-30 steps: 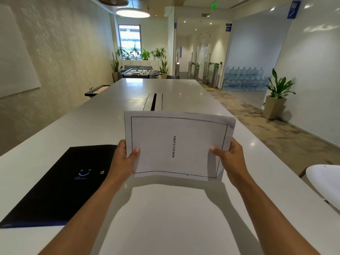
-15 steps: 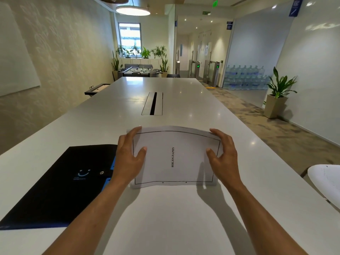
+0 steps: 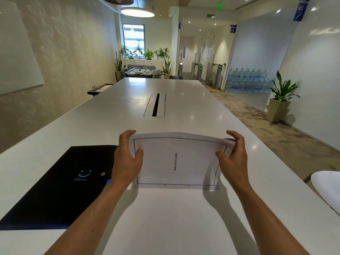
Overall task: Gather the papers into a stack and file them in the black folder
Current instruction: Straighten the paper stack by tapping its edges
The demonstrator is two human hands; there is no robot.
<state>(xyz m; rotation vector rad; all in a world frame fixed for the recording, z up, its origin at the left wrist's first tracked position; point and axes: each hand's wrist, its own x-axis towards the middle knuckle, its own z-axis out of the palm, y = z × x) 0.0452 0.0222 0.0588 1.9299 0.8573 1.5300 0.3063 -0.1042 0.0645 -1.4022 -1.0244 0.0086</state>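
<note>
Two bare hands hold a stack of papers [image 3: 176, 162] on a long white table [image 3: 165, 218], seen from a camera worn on the person's head. At the far left, a white board [image 3: 16, 52] hangs on a textured wall. Lower on the left, a black folder [image 3: 60, 186] lies flat and closed on the table, with a small pale smiley logo, a metal snap button and a strip of blue showing along its right edge. Just right of the folder, and partly over its corner, the left hand [image 3: 127, 159] grips the left side of the stack, thumb on the top sheet and fingers curled around the far edge. The papers sit near the middle of the table in front of the person, their near edge resting on the surface and their far edge raised, so the top sheet bows slightly. That sheet is white with a thin black border and the word BIBLIOGRAPHY printed sideways at its centre. Beyond the papers, a cable slot [image 3: 155, 104] is set into the tabletop, and far behind it stands a foosball table [image 3: 142, 72] below a window with plants. The right hand [image 3: 233, 159] clasps the right side of the stack the same way, thumb on top, fingers bent over the far corner. Further right, a potted plant [image 3: 280, 96] stands on the carpet by a wall, and a white rounded chair edge [image 3: 327, 188] enters at the right border.
</note>
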